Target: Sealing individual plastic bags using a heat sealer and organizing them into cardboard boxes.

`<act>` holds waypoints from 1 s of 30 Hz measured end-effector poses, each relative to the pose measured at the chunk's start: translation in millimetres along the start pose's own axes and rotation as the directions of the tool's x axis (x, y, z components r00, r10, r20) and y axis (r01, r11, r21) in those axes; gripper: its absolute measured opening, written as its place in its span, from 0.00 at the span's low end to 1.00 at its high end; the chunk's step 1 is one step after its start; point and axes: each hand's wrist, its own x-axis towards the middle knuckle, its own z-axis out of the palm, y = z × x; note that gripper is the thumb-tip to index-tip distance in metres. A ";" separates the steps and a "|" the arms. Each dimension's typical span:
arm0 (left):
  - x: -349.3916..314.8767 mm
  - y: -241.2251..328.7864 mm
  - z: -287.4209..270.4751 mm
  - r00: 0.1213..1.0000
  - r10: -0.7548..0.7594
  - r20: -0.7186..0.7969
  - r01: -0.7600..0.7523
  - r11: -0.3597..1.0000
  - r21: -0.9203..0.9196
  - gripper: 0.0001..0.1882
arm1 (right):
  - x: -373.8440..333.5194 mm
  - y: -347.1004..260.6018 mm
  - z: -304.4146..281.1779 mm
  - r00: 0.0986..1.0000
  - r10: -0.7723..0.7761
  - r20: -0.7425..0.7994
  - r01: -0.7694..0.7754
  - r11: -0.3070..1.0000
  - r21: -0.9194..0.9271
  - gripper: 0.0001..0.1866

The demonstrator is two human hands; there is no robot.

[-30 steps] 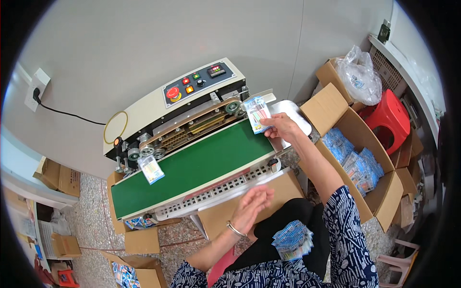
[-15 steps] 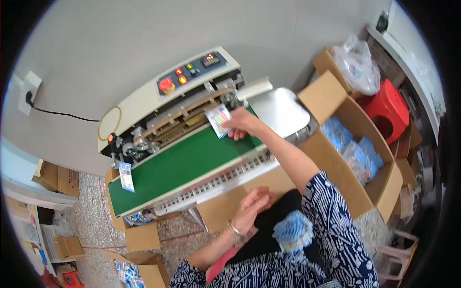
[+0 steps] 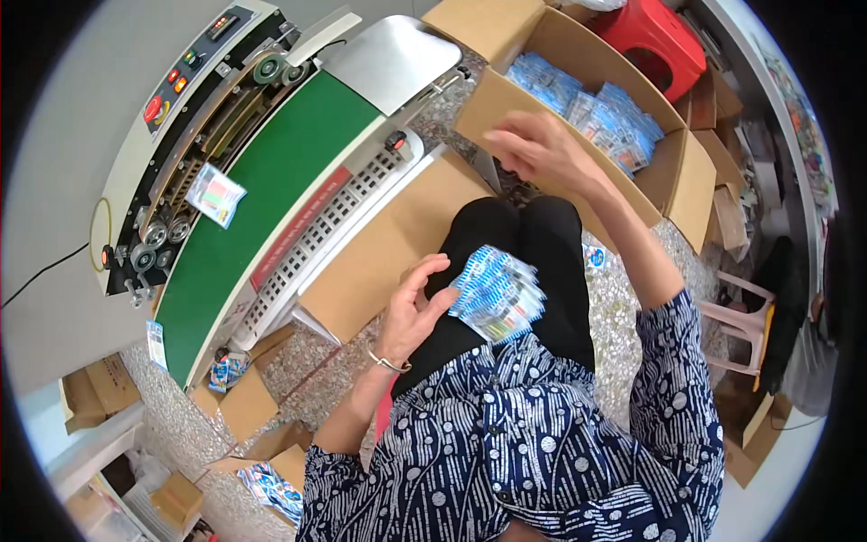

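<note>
On my lap lies a fanned pile of small blue-and-white plastic packets (image 3: 498, 294). My left hand (image 3: 417, 312) is beside its left edge, thumb and fingers apart, holding nothing; whether the fingertips touch the pile I cannot tell. My right hand (image 3: 546, 154) hangs in the air in front of the large carton, its fingers loosely bent and slightly blurred, with nothing visible in them. One packet (image 3: 217, 195) lies on the green conveyor belt (image 3: 271, 172) against the sealing machine (image 3: 176, 117). Another packet (image 3: 156, 345) is at the belt's near-left end.
An open carton (image 3: 564, 117) holding several bagged packets stands at the right, with a red plastic stool (image 3: 650, 45) behind it. A silver plate (image 3: 397, 59) adjoins the belt's far end. Lower left is a smaller carton (image 3: 289, 468) of packets. A pale pink stool (image 3: 745, 325) stands right.
My view has swung right and down. My right hand has let go of the packet on the belt and drawn back. The packet moved left along the belt. My left hand has come nearer the pile.
</note>
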 end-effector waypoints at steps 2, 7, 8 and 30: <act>-3.9 0.7 9.2 0.995 0.102 0.015 -0.102 0.960 0.262 0.28 | -40.3 10.6 -7.2 0.992 0.115 -0.058 -0.108 0.989 0.104 0.15; -22.8 17.4 30.4 0.962 0.267 -0.055 -0.217 0.873 0.437 0.32 | -122.8 32.1 -0.8 0.970 0.210 -0.126 -0.179 0.959 0.222 0.14; -28.5 19.1 30.6 0.951 0.309 -0.016 -0.247 0.791 0.559 0.32 | -135.8 34.4 9.5 0.968 0.233 -0.091 -0.201 0.942 0.267 0.13; -47.3 31.8 74.3 0.757 0.594 0.273 -0.580 0.417 0.700 0.10 | -195.1 44.8 30.4 0.971 -0.237 -0.028 0.235 0.970 -0.059 0.29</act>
